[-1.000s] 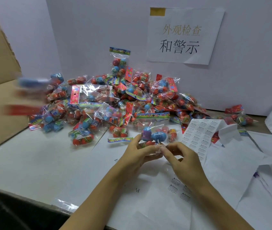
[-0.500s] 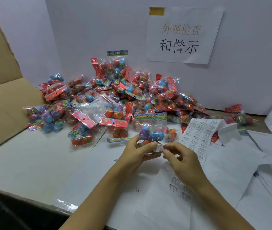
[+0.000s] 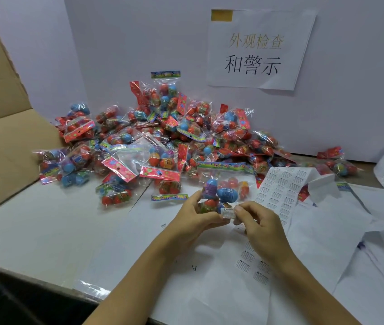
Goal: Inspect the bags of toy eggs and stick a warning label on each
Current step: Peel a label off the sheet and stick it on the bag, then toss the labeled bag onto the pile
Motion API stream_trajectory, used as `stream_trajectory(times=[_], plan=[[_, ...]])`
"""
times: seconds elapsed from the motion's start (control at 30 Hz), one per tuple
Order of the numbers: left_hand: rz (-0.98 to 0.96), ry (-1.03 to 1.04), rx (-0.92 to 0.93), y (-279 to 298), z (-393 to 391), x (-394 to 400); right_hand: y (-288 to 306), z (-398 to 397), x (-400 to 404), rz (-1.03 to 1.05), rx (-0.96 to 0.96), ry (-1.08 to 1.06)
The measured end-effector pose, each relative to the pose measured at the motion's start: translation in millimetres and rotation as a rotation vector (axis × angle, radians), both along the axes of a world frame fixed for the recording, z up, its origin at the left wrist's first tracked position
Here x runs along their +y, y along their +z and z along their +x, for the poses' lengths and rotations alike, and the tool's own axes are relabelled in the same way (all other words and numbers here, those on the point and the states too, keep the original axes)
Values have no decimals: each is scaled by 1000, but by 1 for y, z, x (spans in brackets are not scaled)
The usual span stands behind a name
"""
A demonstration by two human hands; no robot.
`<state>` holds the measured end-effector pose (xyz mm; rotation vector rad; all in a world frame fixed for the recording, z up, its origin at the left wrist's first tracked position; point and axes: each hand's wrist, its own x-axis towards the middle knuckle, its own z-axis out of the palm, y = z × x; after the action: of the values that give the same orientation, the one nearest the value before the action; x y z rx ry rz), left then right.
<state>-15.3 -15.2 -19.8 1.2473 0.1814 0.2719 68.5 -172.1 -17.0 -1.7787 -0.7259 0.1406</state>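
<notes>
**Label going onto the bag**

Head view: the left hand (image 3: 192, 215) grips a bag of toy eggs (image 3: 225, 191) just above the worktop (image 3: 45, 231); the right hand (image 3: 260, 227) pinches a warning label (image 3: 228, 212) against it. Next, I'd judge, press it flat.

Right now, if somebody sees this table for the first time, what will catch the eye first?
Most striking is the big heap of toy egg bags, red and blue, piled against the white back wall. In front of it, the left hand holds one bag while the right hand pinches a small warning label onto it. A paper sign with Chinese characters hangs above.
</notes>
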Motion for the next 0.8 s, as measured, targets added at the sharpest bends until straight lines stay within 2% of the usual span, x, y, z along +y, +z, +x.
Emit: stream_trajectory(times=[0.13,0.33,0.53,0.67,0.8], plan=[[-14,-6,8,1,1,2,0,-1,1,-11,-57,32],[-50,27,3,2,1,0,-2,5,0,27,72,30],[13,-57,16,2,-2,-5,2,7,0,103,93,6],[84,-46,47,0,-1,-6,4,12,-2,169,202,41],[155,43,80,-4,0,-7,5,22,-8,256,289,-45]])
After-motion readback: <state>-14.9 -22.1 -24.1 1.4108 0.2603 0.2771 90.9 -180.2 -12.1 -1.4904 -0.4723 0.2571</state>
